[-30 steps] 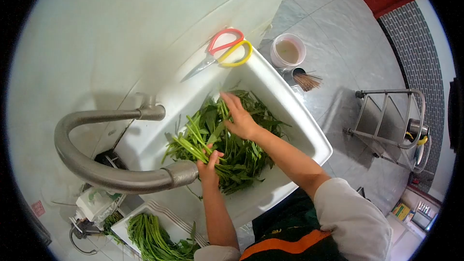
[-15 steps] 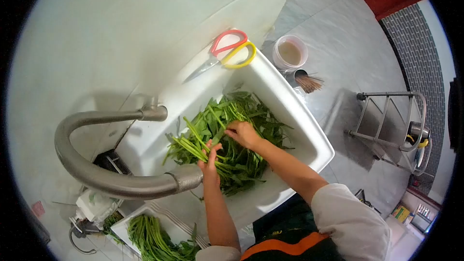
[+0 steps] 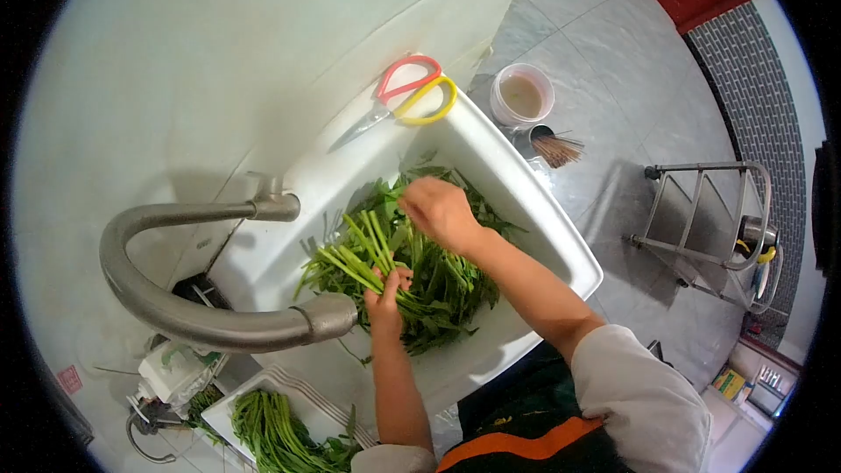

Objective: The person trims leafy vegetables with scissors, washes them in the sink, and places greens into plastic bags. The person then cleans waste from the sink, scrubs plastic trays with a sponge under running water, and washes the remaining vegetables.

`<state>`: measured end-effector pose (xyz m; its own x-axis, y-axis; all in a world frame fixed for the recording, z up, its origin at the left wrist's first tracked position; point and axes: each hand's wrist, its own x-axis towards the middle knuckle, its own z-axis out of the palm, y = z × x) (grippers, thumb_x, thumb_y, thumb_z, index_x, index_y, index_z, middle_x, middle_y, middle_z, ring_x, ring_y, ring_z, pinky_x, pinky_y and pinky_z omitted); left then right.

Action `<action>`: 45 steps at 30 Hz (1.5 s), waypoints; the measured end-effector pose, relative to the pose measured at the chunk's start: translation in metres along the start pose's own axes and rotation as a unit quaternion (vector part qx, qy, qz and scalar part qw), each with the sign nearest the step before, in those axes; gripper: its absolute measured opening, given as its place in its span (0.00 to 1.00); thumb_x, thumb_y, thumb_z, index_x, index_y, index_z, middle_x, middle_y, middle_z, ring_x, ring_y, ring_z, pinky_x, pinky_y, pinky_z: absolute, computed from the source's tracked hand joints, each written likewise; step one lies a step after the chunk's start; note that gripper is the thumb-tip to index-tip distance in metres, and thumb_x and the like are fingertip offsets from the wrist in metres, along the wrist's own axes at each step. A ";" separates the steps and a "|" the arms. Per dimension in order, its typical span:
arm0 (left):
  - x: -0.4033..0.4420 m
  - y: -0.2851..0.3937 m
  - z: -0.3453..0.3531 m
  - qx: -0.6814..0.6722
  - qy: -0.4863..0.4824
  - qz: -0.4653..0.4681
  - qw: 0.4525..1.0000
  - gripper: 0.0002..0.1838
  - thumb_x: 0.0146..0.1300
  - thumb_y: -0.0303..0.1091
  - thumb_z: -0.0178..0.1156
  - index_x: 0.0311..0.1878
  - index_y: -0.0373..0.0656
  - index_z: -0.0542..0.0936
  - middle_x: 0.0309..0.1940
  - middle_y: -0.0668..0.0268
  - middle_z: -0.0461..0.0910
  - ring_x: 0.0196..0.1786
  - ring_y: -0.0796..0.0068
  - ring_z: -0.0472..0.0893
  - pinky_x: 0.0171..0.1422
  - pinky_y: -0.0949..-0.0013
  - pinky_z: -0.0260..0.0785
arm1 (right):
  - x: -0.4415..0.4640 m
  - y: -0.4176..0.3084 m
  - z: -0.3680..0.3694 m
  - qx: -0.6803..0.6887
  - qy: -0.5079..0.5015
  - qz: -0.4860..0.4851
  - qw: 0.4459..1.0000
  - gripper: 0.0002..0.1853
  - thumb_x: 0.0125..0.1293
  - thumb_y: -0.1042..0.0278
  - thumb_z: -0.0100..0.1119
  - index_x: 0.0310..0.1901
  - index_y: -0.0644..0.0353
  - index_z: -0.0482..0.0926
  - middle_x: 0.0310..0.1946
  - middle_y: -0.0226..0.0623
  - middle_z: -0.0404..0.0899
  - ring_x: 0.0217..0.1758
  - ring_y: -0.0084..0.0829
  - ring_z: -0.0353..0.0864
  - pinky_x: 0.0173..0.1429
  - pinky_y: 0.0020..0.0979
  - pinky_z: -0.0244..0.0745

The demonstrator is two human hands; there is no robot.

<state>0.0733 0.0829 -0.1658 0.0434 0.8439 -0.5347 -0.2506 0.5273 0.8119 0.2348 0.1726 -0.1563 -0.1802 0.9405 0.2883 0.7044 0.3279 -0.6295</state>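
Note:
Leafy green vegetables (image 3: pixel 438 285) lie heaped in a white sink (image 3: pixel 561 250). My left hand (image 3: pixel 385 287) is closed around a bunch of green stems (image 3: pixel 355 254), whose cut ends point up and to the left, beside the faucet's spout. Above the heap, to the upper right of those stems, is my right hand (image 3: pixel 436 210), its fingers curled and slightly blurred; whatever they may hold is hidden. Scissors (image 3: pixel 407 96) with one red and one yellow handle rest on the sink's far corner.
A thick metal faucet (image 3: pixel 175 315) arches over the sink's left side. More greens (image 3: pixel 276 425) lie in a white tray (image 3: pixel 302 394) at lower left. Beyond the sink stand a bucket (image 3: pixel 522 95), a container of thin sticks (image 3: pixel 556 149) and a metal cart (image 3: pixel 701 219).
My right hand dipped to the stems near my left hand, then rose to the upper left, its fingers now curled. More stems stand upright in my left hand's bunch.

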 end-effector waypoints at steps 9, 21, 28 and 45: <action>-0.007 0.005 -0.002 -0.015 -0.027 -0.014 0.999 0.35 0.53 0.31 0.54 0.63 0.46 0.50 0.26 0.65 0.73 0.27 0.77 0.72 0.30 0.74 0.62 | -0.039 -0.012 0.027 0.470 -0.423 0.220 0.743 0.14 0.61 0.59 0.45 0.32 0.63 0.73 0.19 0.29 0.73 0.23 0.19 0.70 0.26 0.22 0.64; -0.037 0.009 -0.028 0.005 -0.021 0.011 1.000 0.12 0.54 0.27 0.53 0.42 0.35 0.72 0.26 0.64 0.73 0.32 0.73 0.71 0.42 0.68 0.63 | -0.045 0.046 0.018 -0.095 -0.225 0.300 0.922 0.16 0.51 0.61 0.54 0.39 0.62 0.73 0.35 0.48 0.73 0.42 0.42 0.72 0.44 0.40 0.68; -0.019 0.014 -0.007 0.030 0.037 0.001 0.999 0.07 0.52 0.28 0.56 0.33 0.36 0.73 0.26 0.65 0.73 0.29 0.76 0.71 0.40 0.69 0.63 | -0.087 0.049 0.026 0.152 -0.212 0.301 0.917 0.12 0.50 0.64 0.50 0.33 0.64 0.72 0.26 0.49 0.73 0.30 0.46 0.74 0.35 0.41 0.68; 0.015 -0.031 0.009 0.014 0.061 0.033 0.997 0.06 0.52 0.28 0.58 0.33 0.40 0.72 0.22 0.69 0.72 0.22 0.81 0.68 0.25 0.75 0.59 | 0.010 -0.005 -0.013 0.553 -0.358 0.274 0.701 0.06 0.52 0.67 0.47 0.23 0.58 0.69 0.19 0.28 0.68 0.18 0.16 0.63 0.20 0.17 0.58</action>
<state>0.0903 0.0804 -0.1973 -0.0908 0.8591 -0.5037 -0.2216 0.4757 0.8513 0.2380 0.1790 -0.1409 -0.6674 0.6272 -0.4016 -0.0893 -0.6028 -0.7929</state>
